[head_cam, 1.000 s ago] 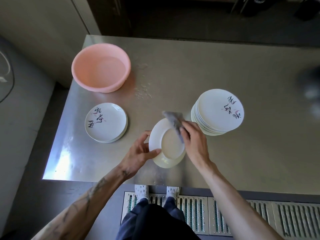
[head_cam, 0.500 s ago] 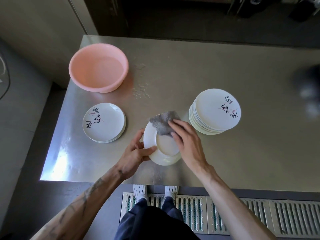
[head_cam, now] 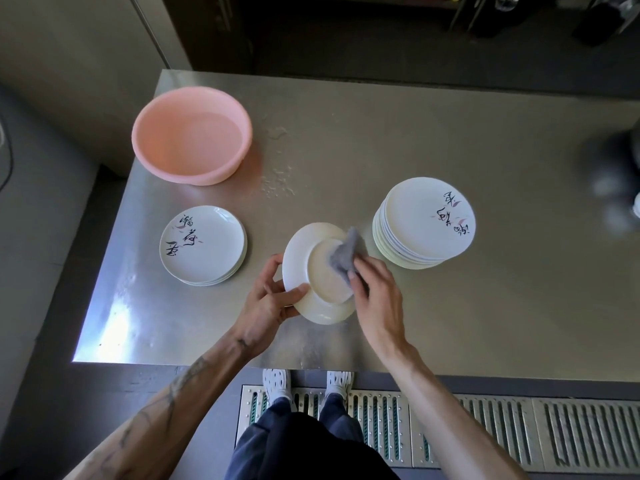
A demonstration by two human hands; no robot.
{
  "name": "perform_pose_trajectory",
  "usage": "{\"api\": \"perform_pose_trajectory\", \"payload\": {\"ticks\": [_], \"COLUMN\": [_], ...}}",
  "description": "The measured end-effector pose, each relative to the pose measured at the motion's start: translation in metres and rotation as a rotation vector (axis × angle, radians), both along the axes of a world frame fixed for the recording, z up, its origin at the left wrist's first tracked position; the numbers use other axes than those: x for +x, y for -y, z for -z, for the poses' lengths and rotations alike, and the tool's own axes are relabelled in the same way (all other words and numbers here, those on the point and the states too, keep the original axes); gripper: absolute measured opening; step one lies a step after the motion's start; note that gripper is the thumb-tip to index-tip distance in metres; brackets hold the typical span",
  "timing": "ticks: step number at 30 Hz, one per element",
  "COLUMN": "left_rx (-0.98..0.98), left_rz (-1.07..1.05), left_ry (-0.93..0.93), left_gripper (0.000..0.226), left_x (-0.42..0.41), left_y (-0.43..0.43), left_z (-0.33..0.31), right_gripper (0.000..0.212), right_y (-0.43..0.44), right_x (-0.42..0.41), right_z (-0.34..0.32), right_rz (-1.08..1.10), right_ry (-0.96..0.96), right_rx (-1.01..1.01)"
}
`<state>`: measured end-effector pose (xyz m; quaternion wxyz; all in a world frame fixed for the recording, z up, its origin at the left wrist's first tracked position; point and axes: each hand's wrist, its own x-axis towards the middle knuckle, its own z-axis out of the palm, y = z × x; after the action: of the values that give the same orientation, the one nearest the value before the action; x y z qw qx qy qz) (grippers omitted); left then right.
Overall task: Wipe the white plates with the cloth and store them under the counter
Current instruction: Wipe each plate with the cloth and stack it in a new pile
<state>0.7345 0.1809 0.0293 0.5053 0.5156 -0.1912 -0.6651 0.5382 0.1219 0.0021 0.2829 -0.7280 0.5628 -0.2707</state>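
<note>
**Q:** Head view, centre: what is being worked?

**A:** One round white ceramic plate [head_cam: 301,261], tilted above the near part of the brushed stainless-steel counter [head_cam: 467,323]; the face turned up shows a raised ring, so it appears to be the underside; the left hand [head_cam: 268,301] grasps its left rim, thumb on top, fingers behind; the right hand [head_cam: 375,296] clutches a crumpled grey cloth [head_cam: 348,252] and presses it onto the plate's upper right part.

**Q:** Same view, surroundings?

**A:** Right of the hands, a tall stack of white plates with brush lettering [head_cam: 426,220], presumably awaiting wiping; left, a short stack of like plates [head_cam: 202,244], presumably done; far left, a round pink plastic basin [head_cam: 190,147]; water droplets [head_cam: 277,181] lie on the steel between basin and hands; the storage under the counter is out of sight.

**Q:** How is this step best done?

**A:** Judged from the pose: sweep the cloth in circles from ring to rim while the left hand turns the plate; use moderate pressure, since a wet glazed rim held at one side may slip; work over the counter, not past its edge; check both faces before setting the plate on the short stack.
</note>
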Motion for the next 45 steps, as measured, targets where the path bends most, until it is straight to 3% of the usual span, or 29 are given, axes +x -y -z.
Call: {"api": "perform_pose_trajectory", "payload": {"ticks": [3,6,12,16,21,25,30,34,37,41,45], "left_rx": [-0.012,-0.029,-0.039,-0.056,-0.079,-0.084,-0.067,-0.057,-0.060,-0.056,-0.056], "left_rz": [-0.010,-0.039,-0.125,-0.170,-0.208,-0.231,-0.235,-0.200,-0.137,-0.059,-0.030], "left_ry": [0.000,-0.003,-0.019,0.007,0.055,0.066,0.075,0.058,0.056,0.084,0.104], "left_gripper": [0.051,0.050,0.041,0.040,0.034,0.036,0.039,0.038,0.046,0.047,0.045], "left_x": [-0.001,-0.003,-0.012,-0.016,-0.021,-0.024,-0.028,-0.025,-0.019,-0.014,-0.012], "left_y": [0.000,0.003,0.011,0.014,0.019,0.017,0.016,0.009,0.005,0.003,0.001], "left_z": [-0.001,-0.005,-0.008,-0.010,-0.016,-0.016,-0.015,-0.014,-0.016,-0.016,-0.013], "right_gripper": [0.037,0.036,0.033,0.031,0.033,0.031,0.031,0.026,0.012,0.011,0.032], "right_y": [0.001,0.006,-0.042,-0.022,-0.051,-0.043,-0.055,-0.027,0.007,0.039,0.037], "right_x": [0.000,-0.002,0.007,0.008,0.034,0.033,0.044,0.016,-0.003,0.003,0.025], "right_z": [0.004,0.003,-0.006,-0.004,-0.019,-0.011,-0.019,-0.008,-0.010,-0.023,-0.032], "right_rz": [-0.028,0.065,0.074,0.211,0.123,0.241,0.180,0.301,0.207,0.074,-0.133], "right_ry": [0.023,0.088,0.107,0.249,0.199,0.242,0.210,0.239,0.205,0.127,0.062], "right_rx": [0.025,0.123,0.044,0.149,0.043,0.072,0.032,0.105,0.122,0.061,-0.089]}}
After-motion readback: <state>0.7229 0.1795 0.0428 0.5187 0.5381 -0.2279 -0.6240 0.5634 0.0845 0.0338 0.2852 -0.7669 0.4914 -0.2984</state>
